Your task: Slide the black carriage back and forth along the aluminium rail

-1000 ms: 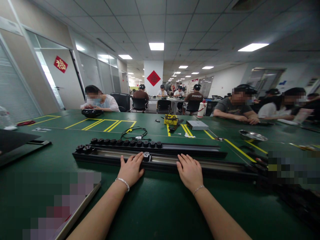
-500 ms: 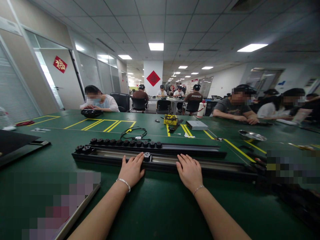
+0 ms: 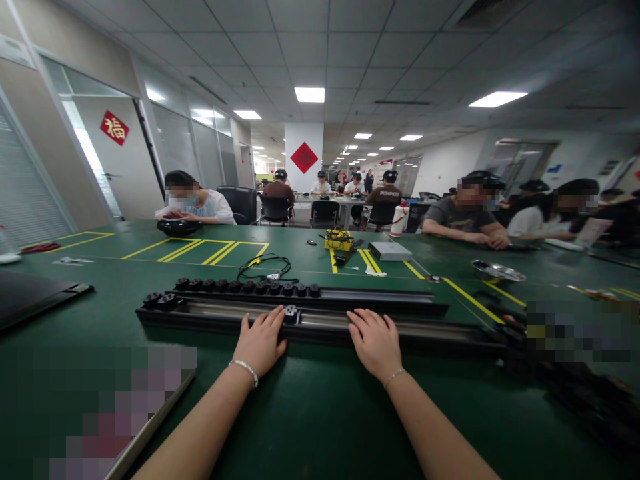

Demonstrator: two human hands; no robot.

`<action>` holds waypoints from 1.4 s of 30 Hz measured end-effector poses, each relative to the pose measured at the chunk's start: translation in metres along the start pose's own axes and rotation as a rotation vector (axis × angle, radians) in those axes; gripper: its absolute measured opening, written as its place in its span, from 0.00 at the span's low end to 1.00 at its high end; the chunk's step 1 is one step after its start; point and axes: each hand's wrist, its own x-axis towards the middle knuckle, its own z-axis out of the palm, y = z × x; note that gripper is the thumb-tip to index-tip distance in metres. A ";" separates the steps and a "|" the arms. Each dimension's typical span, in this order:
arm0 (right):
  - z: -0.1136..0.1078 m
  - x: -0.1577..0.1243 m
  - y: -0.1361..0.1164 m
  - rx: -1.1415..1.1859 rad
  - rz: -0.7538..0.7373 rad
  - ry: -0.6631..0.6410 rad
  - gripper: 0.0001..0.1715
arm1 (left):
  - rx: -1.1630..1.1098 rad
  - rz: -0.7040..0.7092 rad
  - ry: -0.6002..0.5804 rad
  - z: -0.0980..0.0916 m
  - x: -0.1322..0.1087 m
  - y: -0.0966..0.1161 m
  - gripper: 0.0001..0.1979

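A long black power track rail (image 3: 320,332) lies across the green table in front of me. My left hand (image 3: 261,337) rests on its near edge with fingers stretched out, just left of a small square socket module (image 3: 291,312) in the channel. Farther right along the same rail lies my right hand (image 3: 374,339), its fingers spread and holding nothing. Two round black sockets (image 3: 160,300) sit at the rail's left end. Behind it runs a second black rail (image 3: 375,298) bearing a row of several round black sockets (image 3: 248,287) on its left part.
Beyond the rails are a black cable (image 3: 265,267), a yellow box with wires (image 3: 339,240), a grey box (image 3: 390,251) and a metal bowl (image 3: 499,271). Dark parts (image 3: 565,380) lie at the right. A black panel (image 3: 40,300) is at the left. Co-workers sit around the far side.
The view has shifted slightly, so everything appears a little farther left. Both hands keep their places on the rail, fingers still stretched out.
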 end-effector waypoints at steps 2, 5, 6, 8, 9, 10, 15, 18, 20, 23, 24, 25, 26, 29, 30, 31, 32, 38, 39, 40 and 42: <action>0.000 0.000 0.000 0.008 -0.003 0.000 0.21 | -0.004 0.000 0.000 0.000 0.000 0.000 0.30; 0.001 0.000 0.000 0.022 -0.003 0.003 0.21 | -0.002 0.005 0.010 -0.001 0.000 0.001 0.29; 0.001 0.000 0.000 0.027 -0.003 0.003 0.21 | 0.001 0.007 0.012 -0.001 0.000 0.001 0.29; 0.002 0.000 0.000 0.038 -0.001 0.002 0.22 | 0.004 0.008 0.011 -0.001 0.000 0.002 0.29; 0.002 0.000 0.000 0.041 0.001 0.002 0.22 | 0.003 0.007 0.008 -0.001 0.000 0.003 0.29; 0.001 0.000 0.000 0.042 0.002 0.001 0.22 | 0.001 0.005 0.005 -0.001 0.000 0.003 0.29; 0.001 0.000 0.000 0.015 0.002 -0.004 0.22 | 0.006 -0.001 -0.004 0.001 0.000 0.005 0.30; 0.001 0.000 -0.001 0.002 -0.001 0.002 0.21 | 0.023 -0.007 -0.015 0.000 0.000 0.007 0.30; 0.001 0.000 -0.001 0.008 -0.003 0.009 0.21 | 0.035 -0.008 -0.018 -0.001 0.000 0.007 0.31; 0.001 0.000 -0.001 0.024 -0.004 0.021 0.21 | 0.032 -0.003 -0.014 -0.003 0.000 0.008 0.30; 0.001 0.000 -0.001 0.029 -0.004 0.022 0.21 | 0.029 -0.002 -0.012 -0.003 0.000 0.008 0.30; 0.001 0.000 -0.001 0.032 -0.004 0.022 0.21 | 0.027 -0.002 -0.012 -0.003 0.000 0.008 0.30; 0.001 0.000 0.000 0.035 -0.004 0.022 0.21 | 0.027 -0.002 -0.012 -0.002 0.000 0.008 0.30; 0.001 0.000 0.000 0.031 -0.006 0.016 0.22 | 0.033 -0.004 -0.010 -0.001 0.000 0.008 0.31; 0.002 0.000 0.000 0.027 -0.010 0.013 0.22 | 0.035 -0.005 -0.009 -0.001 0.000 0.009 0.31; 0.002 0.000 0.000 0.022 -0.013 0.011 0.22 | 0.037 -0.006 -0.009 -0.001 0.000 0.009 0.31; 0.002 0.000 0.000 0.018 -0.016 0.010 0.22 | 0.037 -0.006 -0.009 0.000 0.000 0.009 0.32; 0.004 -0.001 0.000 0.013 -0.008 0.012 0.21 | 0.021 0.001 -0.010 0.002 0.001 0.008 0.31; 0.004 -0.001 0.000 0.012 -0.006 0.015 0.21 | 0.020 0.004 -0.008 0.003 0.001 0.007 0.31; 0.004 -0.001 0.000 0.010 -0.006 0.018 0.21 | 0.019 0.007 -0.007 0.003 0.002 0.008 0.32; 0.004 -0.001 0.000 0.006 -0.007 0.021 0.21 | 0.021 0.011 -0.010 0.004 0.002 0.008 0.32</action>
